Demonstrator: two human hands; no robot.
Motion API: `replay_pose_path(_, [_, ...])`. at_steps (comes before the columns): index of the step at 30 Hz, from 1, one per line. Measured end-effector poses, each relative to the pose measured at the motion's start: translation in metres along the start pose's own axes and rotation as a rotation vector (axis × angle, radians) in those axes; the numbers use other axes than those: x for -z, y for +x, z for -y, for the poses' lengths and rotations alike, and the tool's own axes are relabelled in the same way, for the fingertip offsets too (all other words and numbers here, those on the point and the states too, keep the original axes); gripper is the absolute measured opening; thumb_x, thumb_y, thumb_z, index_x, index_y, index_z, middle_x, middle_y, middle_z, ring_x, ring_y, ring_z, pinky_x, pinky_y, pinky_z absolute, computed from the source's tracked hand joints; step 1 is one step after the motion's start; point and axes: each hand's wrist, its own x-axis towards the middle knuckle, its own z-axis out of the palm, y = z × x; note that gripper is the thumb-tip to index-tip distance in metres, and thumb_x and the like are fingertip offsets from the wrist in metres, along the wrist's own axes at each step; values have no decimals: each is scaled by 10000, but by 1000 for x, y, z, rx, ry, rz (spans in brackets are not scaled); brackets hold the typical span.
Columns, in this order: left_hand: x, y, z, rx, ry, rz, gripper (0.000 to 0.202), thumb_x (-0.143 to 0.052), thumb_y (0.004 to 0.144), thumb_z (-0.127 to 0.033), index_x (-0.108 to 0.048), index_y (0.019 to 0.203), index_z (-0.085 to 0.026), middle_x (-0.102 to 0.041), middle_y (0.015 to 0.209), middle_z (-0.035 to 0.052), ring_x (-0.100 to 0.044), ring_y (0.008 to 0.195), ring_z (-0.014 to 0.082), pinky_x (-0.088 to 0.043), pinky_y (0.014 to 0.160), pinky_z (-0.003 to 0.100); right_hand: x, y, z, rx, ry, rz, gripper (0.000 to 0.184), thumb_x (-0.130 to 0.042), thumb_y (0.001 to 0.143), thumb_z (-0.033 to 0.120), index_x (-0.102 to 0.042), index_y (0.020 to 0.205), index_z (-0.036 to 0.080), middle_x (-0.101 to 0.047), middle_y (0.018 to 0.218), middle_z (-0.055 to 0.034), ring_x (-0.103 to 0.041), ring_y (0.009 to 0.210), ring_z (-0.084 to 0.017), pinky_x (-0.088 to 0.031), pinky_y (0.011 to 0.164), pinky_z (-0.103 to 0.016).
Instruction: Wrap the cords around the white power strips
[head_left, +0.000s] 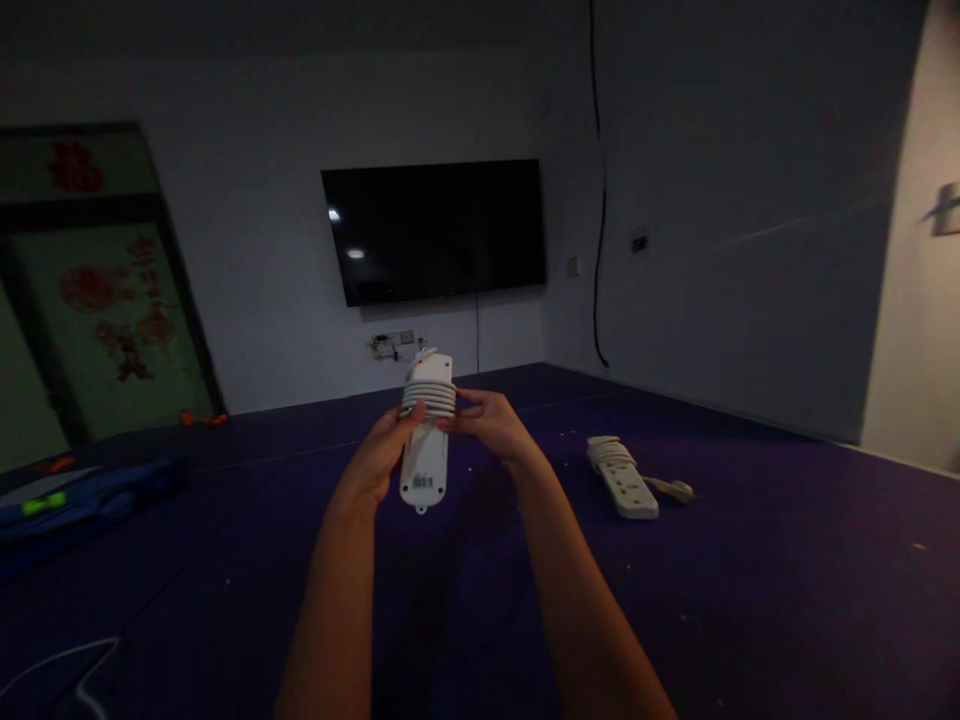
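Note:
Held up in front of me is a white power strip (426,455), its back side with a barcode label facing me. Its white cord (431,398) is wound in several turns around the upper half. My left hand (382,450) grips the strip's left edge, thumb lying across the front just below the coils. From the right, my right hand (487,420) pinches at the coils' edge with thumb and fingers. A second power strip (628,490) lies to the right on the purple surface, sockets up, cord wound around its far end and its plug (679,491) beside it.
The purple surface (480,600) reaches to the walls. Blue fabric (97,505) lies at left, a white cable (67,655) at lower left, and orange items (202,419) by the door. A television (442,235) hangs on the far wall; a black cable (600,250) dangles at right.

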Motion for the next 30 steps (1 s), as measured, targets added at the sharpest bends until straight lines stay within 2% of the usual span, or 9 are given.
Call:
replay_pose_path(2, [-2, 0, -1, -30, 13, -36, 461, -749, 673, -441, -657, 996, -125, -681, 664, 43, -588, 511, 125, -423, 489, 219, 1, -1, 0, 9, -41, 42, 626, -844, 500, 188, -655, 1093, 127, -734, 716, -18, -684, 687, -170, -539, 709, -296])
replay_pose_path(5, [3, -1, -3, -17, 9, 2, 404, -742, 679, -442, -663, 917, -126, -640, 578, 26, -536, 440, 105, -396, 445, 214, 7, -4, 2, 33, -85, 168, 546, -832, 530, 220, -674, 1048, 153, -730, 726, -9, -666, 676, -146, -519, 673, -262])
replay_pose_path(9, [13, -8, -6, 71, 53, 120, 406, -772, 648, -407, -665, 924, -130, -665, 633, 53, -557, 454, 114, -410, 435, 218, 21, -8, 2, -12, -109, 351, 433, -827, 504, 178, -700, 918, 152, -725, 771, -17, -652, 704, -131, -503, 693, -253])
replay_pose_path(13, [15, -13, -4, 135, 87, 168, 396, -778, 655, -349, -660, 966, -135, -689, 695, 72, -599, 506, 127, -448, 477, 226, 36, -8, -1, -39, -156, 473, 347, -823, 493, 158, -699, 815, 128, -717, 780, -31, -631, 702, -123, -494, 723, -263])
replay_pose_path(18, [9, -12, -5, 158, 104, 192, 343, -752, 687, -356, -662, 930, -131, -687, 688, 74, -595, 508, 123, -453, 491, 230, 45, -6, -6, -61, -231, 466, 357, -811, 532, 191, -698, 864, 119, -710, 812, -46, -603, 686, -114, -467, 664, -244])
replay_pose_path(22, [8, -13, -5, 187, 109, 146, 387, -750, 688, -365, -645, 976, -128, -683, 680, 67, -593, 508, 124, -453, 498, 233, 44, -6, -6, -48, -217, 459, 362, -815, 523, 199, -696, 856, 119, -709, 829, -52, -619, 753, -135, -469, 721, -265])
replay_pose_path(30, [8, -12, -5, 188, 140, 167, 468, -751, 677, -406, -629, 1031, -125, -670, 670, 55, -576, 508, 118, -438, 504, 235, 39, -10, 0, -53, -166, 445, 303, -812, 510, 167, -680, 780, 126, -695, 767, -18, -614, 697, -122, -478, 760, -282])
